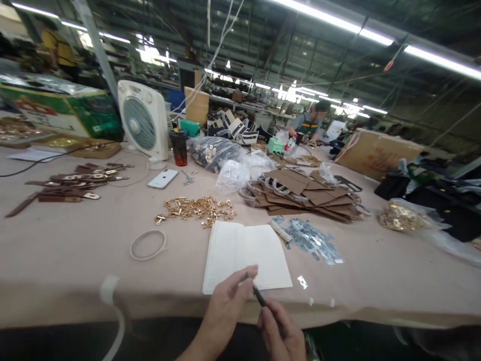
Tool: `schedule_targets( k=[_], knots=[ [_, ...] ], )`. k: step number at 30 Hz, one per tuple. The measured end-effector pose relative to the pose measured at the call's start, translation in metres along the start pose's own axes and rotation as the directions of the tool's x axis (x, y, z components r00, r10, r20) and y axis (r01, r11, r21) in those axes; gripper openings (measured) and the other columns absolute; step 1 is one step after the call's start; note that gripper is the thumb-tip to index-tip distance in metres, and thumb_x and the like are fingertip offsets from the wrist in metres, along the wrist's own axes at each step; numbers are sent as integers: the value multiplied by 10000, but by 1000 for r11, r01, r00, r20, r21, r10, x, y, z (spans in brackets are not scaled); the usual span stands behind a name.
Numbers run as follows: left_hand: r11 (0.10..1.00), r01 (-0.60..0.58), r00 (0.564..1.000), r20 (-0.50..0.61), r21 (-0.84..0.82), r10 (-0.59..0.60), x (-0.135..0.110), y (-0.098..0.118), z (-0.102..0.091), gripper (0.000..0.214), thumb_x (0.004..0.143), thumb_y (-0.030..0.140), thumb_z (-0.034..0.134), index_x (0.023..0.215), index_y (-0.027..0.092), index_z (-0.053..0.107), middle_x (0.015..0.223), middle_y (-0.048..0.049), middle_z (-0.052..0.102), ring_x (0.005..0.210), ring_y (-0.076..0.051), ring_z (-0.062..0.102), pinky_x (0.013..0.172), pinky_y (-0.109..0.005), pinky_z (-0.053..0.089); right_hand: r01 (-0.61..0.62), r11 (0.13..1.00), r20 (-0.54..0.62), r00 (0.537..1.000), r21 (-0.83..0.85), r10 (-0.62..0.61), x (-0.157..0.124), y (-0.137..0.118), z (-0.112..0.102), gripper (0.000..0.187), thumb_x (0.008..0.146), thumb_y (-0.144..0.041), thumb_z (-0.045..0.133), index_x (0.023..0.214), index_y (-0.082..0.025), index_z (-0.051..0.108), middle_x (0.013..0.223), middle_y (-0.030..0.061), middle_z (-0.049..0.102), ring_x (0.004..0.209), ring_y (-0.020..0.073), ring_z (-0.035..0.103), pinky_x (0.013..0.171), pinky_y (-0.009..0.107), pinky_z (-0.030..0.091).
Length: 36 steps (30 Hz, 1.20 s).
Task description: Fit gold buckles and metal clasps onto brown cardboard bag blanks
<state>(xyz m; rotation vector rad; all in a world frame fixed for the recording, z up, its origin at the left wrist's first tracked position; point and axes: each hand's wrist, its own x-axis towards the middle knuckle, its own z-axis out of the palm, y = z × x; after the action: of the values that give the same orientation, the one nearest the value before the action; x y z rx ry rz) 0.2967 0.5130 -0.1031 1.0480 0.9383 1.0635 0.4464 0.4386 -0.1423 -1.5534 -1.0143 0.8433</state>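
Above the lower edge of an open notebook (259,250) with blank-looking pages, both my hands hold one dark slim piece (258,295). Its exact kind is unclear; it looks narrow and straight, slanting down to the right. My left hand (227,303) pinches its upper end between thumb and fingers. Around its lower end are the closed fingers of my right hand (280,328). Beyond the notebook lies a heap of small gold metal fittings (199,208). To its right, flat grey metal plates (311,238) are piled by a small roll (280,231); one plate (302,282) lies apart.
Brown straps (71,185) with metal ends, a phone (163,178), a fan (145,120) and a tumbler (179,148) stand left. A tape ring (148,245) lies nearer. Brown card pieces (300,193) and bagged gold parts (404,215) are right. A person (308,125) sits beyond.
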Motion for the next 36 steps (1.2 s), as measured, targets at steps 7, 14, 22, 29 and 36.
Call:
schedule_targets(
  k=[7, 14, 22, 29, 36],
  knots=[
    [995, 68, 853, -521, 77, -18, 42, 6, -58, 909, 802, 456, 831, 1561, 198, 405, 1685, -187, 328, 1527, -379, 375, 1251, -556, 326, 235, 901, -116, 949, -366, -294, 125, 8, -22, 432, 949, -557, 528, 1084, -181, 691, 1323, 185, 674, 1265, 329, 595, 1121, 484, 436],
    [979, -56, 948, -319, -196, -9, -5, -21, -24, 980, 696, 459, 878, 1532, 172, 453, 1500, -174, 596, 1385, -395, 564, 1128, -489, 519, 305, 761, 2, 929, -573, -371, 126, 38, -1, 364, 1000, -429, 448, 1130, -170, 668, 1270, 197, 693, 1228, 337, 607, 1107, 509, 429],
    [942, -71, 956, -248, 328, 158, -3, -53, 10, 729, 816, 446, 766, 1471, 180, 587, 1662, -134, 394, 1576, -340, 289, 1314, -502, 172, 321, 781, -31, 917, -536, -398, 98, 31, 4, 286, 978, -394, 477, 1035, -202, 680, 1220, 162, 715, 1177, 327, 623, 1078, 499, 446],
    [837, 181, 861, -328, -516, -389, 6, -26, 13, 554, 926, 501, 705, 1361, 163, 644, 1366, -163, 701, 1387, -336, 578, 1180, -514, 463, 124, 965, -120, 981, -232, -155, 112, -23, -5, 331, 932, -508, 574, 1042, -209, 663, 993, 63, 720, 884, 247, 643, 822, 374, 497],
    [791, 128, 937, -189, -598, -295, -12, -30, 6, 524, 750, 436, 900, 1218, 241, 766, 1172, -98, 794, 1325, -380, 625, 1142, -558, 521, 174, 974, -139, 978, 142, -154, 135, -84, 22, 374, 882, -545, 647, 966, -182, 683, 877, 35, 696, 793, 204, 601, 716, 302, 457]
  ],
)
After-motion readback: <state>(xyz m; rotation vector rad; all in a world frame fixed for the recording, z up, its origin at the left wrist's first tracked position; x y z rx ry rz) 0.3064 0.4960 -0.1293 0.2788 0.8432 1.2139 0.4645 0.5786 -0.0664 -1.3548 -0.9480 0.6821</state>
